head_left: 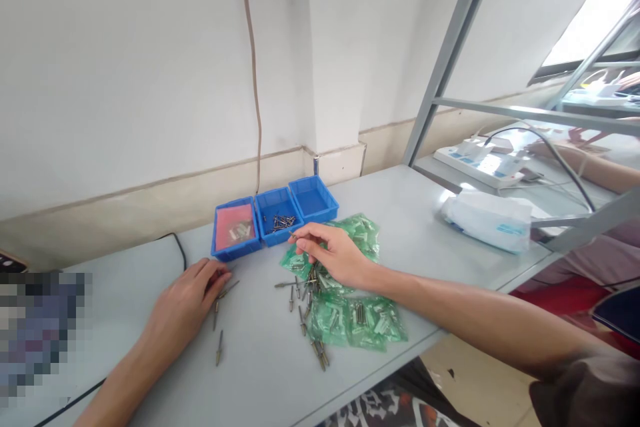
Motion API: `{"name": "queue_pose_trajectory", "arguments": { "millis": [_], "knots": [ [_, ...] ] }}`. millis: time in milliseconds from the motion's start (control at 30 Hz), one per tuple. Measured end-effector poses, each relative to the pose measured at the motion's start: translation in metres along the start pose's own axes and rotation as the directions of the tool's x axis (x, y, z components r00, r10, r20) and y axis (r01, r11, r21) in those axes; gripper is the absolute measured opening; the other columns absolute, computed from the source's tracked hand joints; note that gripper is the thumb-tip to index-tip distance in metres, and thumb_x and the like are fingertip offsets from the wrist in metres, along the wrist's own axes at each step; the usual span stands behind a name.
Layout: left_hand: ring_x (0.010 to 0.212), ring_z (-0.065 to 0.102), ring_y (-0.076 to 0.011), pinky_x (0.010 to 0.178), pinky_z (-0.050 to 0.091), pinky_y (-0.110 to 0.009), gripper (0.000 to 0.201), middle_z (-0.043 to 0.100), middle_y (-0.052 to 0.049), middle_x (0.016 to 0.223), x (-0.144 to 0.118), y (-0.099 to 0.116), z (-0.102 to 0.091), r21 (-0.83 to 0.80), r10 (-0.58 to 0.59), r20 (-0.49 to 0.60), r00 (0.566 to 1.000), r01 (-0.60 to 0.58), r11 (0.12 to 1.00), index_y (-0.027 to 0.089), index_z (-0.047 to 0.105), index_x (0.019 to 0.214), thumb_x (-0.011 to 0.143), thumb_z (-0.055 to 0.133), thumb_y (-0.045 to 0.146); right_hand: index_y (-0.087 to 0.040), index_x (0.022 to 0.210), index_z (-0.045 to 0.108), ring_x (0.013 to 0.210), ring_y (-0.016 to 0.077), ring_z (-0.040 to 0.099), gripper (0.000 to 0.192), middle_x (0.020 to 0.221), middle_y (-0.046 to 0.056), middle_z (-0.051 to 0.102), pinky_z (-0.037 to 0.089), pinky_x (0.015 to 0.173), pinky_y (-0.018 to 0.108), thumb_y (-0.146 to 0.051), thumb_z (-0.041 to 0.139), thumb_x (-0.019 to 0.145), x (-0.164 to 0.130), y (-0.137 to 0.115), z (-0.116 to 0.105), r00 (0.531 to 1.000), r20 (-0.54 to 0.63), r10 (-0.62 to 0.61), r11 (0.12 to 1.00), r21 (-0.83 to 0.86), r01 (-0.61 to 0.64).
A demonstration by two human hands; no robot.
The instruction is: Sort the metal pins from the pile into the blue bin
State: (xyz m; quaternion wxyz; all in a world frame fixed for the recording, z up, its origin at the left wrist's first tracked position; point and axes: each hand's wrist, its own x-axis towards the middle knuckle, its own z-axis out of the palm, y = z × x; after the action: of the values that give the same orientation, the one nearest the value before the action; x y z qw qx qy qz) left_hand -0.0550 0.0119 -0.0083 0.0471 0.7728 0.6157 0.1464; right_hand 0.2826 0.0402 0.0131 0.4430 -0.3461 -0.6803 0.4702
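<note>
My right hand (334,252) is above the bags, thumb and forefinger pinching a small metal pin (293,235) whose tip sticks out to the left. Beneath it lie green plastic bags (377,321) full of silvery metal parts, and a loose pile of metal pins (303,321) with thicker middles. My left hand (193,290) rests on the table with its fingers curled together; what they hold, if anything, is hidden. Beside its thumb are a few loose pins, one apart nearer me (219,348). The middle blue bin (286,238) contains several metal pieces.
The left blue bin (236,254) contains pink material and a clear bag of parts; the right blue bin (323,215) adjoins the middle one. A white packet (487,220) lies by the grey metal frame (445,53). Beyond are a power strip (475,163) and another person's arm (595,163).
</note>
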Motion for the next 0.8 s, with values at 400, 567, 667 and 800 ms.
{"name": "queue_pose_trajectory", "arguments": {
  "millis": [400,567,667,800],
  "knots": [
    [0.093,0.066,-0.0252,0.073,0.047,-0.033,0.041,0.068,-0.003,0.101,-0.0005,0.0030,-0.0005,-0.001,0.019,0.006,1.000,-0.019,1.000,0.027,0.060,0.102,0.107,0.039,0.061,-0.020,0.109,0.076,0.080,0.0162,0.068,0.020,0.114,0.007,0.080,0.056,0.069,0.030,-0.035,0.063,0.106,0.0002,0.0011,-0.0003,1.000,-0.016,-0.013,1.000,-0.003,0.013],
    [0.092,0.066,-0.0252,0.074,0.047,-0.034,0.040,0.068,-0.003,0.101,-0.0012,0.0030,-0.0014,-0.010,0.021,0.012,1.000,-0.021,1.000,0.027,0.058,0.102,0.108,0.039,0.062,-0.022,0.110,0.075,0.088,0.0190,0.069,0.022,0.113,0.007,0.077,0.056,0.071,0.031,-0.039,0.060,0.107,0.0000,0.0007,-0.0005,0.999,-0.024,-0.024,1.000,-0.003,0.024],
    [0.091,0.066,-0.0252,0.073,0.046,-0.033,0.039,0.068,-0.003,0.100,-0.0009,0.0036,-0.0018,-0.010,0.015,0.012,1.000,-0.015,1.000,0.028,0.058,0.101,0.108,0.040,0.061,-0.023,0.108,0.073,0.085,0.0186,0.066,0.023,0.109,0.006,0.075,0.056,0.070,0.031,-0.042,0.060,0.107,0.0000,-0.0021,-0.0016,0.998,-0.059,-0.036,0.999,-0.002,0.036],
    [0.090,0.065,-0.0245,0.072,0.045,-0.032,0.039,0.068,-0.002,0.099,-0.0007,0.0049,-0.0021,-0.005,0.011,0.010,1.000,-0.011,1.000,0.027,0.058,0.099,0.107,0.042,0.061,-0.024,0.106,0.070,0.081,0.0183,0.063,0.017,0.093,0.002,0.069,0.054,0.072,0.032,-0.040,0.066,0.105,0.0001,-0.0058,-0.0033,0.989,-0.129,-0.068,0.996,-0.072,0.059]
  ]
}}
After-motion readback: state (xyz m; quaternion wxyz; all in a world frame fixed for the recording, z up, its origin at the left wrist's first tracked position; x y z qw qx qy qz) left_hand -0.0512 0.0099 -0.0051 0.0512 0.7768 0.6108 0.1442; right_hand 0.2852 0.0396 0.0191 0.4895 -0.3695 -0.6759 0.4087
